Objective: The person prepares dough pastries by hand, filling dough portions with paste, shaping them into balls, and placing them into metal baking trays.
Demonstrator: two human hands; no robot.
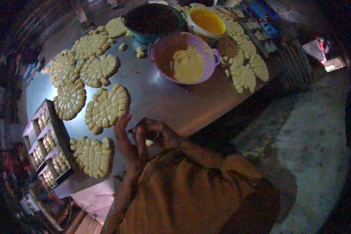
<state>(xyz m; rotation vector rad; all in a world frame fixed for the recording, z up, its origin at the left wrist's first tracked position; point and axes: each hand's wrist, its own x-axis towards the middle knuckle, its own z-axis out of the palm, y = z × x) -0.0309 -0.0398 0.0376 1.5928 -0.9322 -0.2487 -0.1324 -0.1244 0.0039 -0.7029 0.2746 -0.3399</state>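
Note:
My left hand [129, 144] is upright by the table's near edge, its fingers stretched out and apart. My right hand [160, 132] is beside it, fingers bent and drawn together close to the left hand's fingers. What the right fingers hold, if anything, is hidden. Just below the right hand shows a small pale piece of dough [149, 143]; I cannot tell whether it is held or lies on the table. A scored, glossy dough round [107, 108] lies just beyond my left hand. Another dough round [93, 156] is to its left.
A tin tray [68, 148] with compartments of dough balls stands at the table's left edge. More dough rounds [99, 70] lie farther back. A purple basin [185, 78] with yellowish batter, a dark green tub [146, 38] and a yellow-filled bucket [222, 34] stand at the back.

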